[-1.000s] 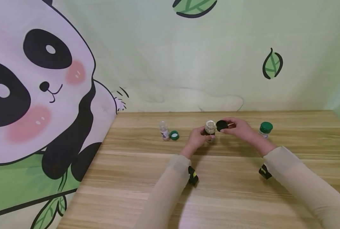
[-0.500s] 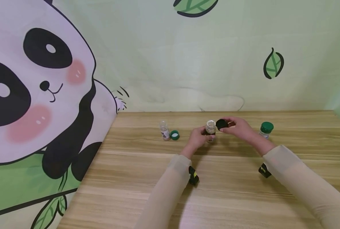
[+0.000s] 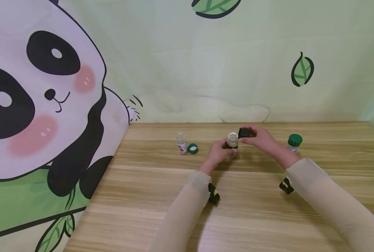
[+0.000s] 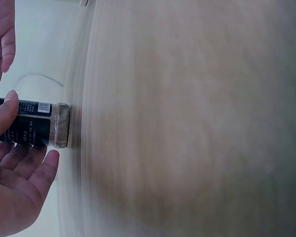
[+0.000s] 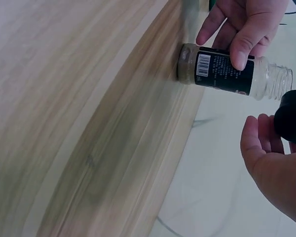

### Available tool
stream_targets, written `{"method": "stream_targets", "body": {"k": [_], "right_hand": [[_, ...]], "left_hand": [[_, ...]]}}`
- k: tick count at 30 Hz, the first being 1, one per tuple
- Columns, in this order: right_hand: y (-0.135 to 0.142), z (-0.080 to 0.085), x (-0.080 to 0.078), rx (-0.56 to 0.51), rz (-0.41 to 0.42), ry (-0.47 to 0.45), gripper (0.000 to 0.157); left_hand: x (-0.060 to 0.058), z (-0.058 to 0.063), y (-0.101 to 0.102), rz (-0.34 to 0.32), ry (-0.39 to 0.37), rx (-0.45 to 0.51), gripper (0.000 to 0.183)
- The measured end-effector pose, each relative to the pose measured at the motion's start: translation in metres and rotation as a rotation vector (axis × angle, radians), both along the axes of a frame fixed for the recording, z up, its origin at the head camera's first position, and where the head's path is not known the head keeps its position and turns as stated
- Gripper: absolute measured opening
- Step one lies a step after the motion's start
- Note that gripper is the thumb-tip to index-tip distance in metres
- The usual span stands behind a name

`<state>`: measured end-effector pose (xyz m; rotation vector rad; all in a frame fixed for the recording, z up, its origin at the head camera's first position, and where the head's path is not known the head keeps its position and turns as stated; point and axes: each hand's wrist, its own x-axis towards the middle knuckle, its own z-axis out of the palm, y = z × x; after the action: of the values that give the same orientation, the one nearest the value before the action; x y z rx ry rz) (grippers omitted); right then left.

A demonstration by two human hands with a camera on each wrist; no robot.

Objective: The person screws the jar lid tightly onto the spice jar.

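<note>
A clear glass seasoning jar (image 5: 222, 71) with a black label and a bare threaded neck stands near the back of the table. My left hand (image 3: 219, 151) grips it round the label, thumb across the front. Some contents show at its base in the left wrist view. My right hand (image 3: 260, 139) pinches a black cap (image 5: 291, 117) between thumb and fingers, just off the jar's mouth to the right. In the right wrist view the cap's edge is right at the threaded rim.
To the left stands a small clear bottle (image 3: 182, 144) without its lid; a green cap (image 3: 192, 148) lies beside it, inside facing up. A green-capped jar (image 3: 294, 141) stands behind my right forearm. The panda-printed backdrop (image 3: 187, 70) rises at the table's back edge.
My right hand has raised the black cap slightly and turned it, so its open underside no longer faces the head camera. The left hand keeps holding the jar in place.
</note>
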<state>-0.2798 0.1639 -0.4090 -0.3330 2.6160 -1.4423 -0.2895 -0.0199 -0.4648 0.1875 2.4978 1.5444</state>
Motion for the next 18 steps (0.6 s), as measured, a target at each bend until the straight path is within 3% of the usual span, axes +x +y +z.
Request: {"method": "stream_targets", "body": {"k": [12,18], "right_hand": [[-0.015,0.001,-0.005,-0.027,-0.028,-0.029,0.052],[-0.021,-0.004,-0.01,-0.025,-0.037,-0.034,0.057]], "left_hand": [[-0.001,-0.001,-0.002,0.0,0.002,0.028,0.047],[0.001,0.001,-0.003,-0.007,-0.008,0.046,0.046]]}}
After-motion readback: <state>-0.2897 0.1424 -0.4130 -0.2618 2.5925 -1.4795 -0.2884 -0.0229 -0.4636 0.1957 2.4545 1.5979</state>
